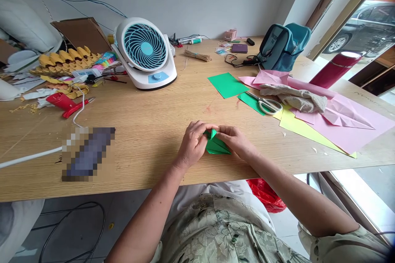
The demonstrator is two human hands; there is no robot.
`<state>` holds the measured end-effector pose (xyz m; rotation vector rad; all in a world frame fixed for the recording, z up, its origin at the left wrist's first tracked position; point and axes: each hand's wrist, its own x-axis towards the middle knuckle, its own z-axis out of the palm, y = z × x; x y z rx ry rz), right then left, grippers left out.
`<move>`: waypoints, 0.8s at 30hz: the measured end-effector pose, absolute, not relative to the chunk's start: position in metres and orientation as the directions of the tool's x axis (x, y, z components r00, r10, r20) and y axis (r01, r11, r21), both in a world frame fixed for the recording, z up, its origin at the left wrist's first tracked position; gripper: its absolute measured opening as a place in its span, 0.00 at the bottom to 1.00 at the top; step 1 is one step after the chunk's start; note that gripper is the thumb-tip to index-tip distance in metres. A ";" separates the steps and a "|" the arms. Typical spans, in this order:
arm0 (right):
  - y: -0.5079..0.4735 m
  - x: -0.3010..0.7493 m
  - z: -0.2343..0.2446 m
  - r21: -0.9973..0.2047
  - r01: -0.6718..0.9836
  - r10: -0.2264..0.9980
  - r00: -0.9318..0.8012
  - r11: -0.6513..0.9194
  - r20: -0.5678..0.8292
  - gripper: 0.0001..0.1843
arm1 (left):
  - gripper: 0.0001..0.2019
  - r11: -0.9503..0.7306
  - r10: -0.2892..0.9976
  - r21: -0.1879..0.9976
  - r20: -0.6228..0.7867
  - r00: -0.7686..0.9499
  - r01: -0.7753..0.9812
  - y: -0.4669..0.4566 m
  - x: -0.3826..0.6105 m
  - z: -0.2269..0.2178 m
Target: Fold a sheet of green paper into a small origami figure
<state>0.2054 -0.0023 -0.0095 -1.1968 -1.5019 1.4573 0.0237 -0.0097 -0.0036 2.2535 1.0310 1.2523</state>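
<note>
Between my two hands is a folded piece of green paper [217,146], close to the table's front edge. Its top is bent up into a small pointed flap, and creases run down its lower part. My left hand [196,141] pinches the flap from the left, fingers curled. From the right, my right hand [233,139] grips the same paper with thumb and fingers closed. The fingertips meet near the flap and hide part of it. Beyond my hands lies a flat green sheet [228,85], with scissors [268,104] resting on another green sheet just right of it.
A white fan [145,53] stands at the back left. Pink paper [348,131], yellow paper [304,129], a grey glove [296,96] and a red flask [335,70] occupy the right. At left are a red glue gun [66,104] and a blurred dark object [89,154].
</note>
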 end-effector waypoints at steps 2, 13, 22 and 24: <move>-0.002 0.205 -0.009 -0.989 0.135 0.943 -0.318 -0.060 -0.100 0.17 | 0.17 -0.678 0.732 0.585 0.591 0.338 0.444 -0.008 0.024 -0.006; -0.003 0.204 -0.004 -0.986 0.162 0.936 -0.341 -0.032 -0.087 0.15 | 0.06 -0.690 0.706 0.543 0.650 0.281 0.478 -0.003 0.020 -0.008; -0.002 0.204 -0.009 -0.994 0.097 0.943 -0.322 -0.050 -0.079 0.24 | 0.07 -0.706 0.679 0.421 0.630 0.376 0.570 -0.005 0.021 -0.007; -0.002 0.204 -0.010 -0.995 0.078 0.944 -0.321 -0.060 -0.082 0.25 | 0.07 -0.708 0.679 0.419 0.625 0.385 0.569 -0.005 0.022 -0.007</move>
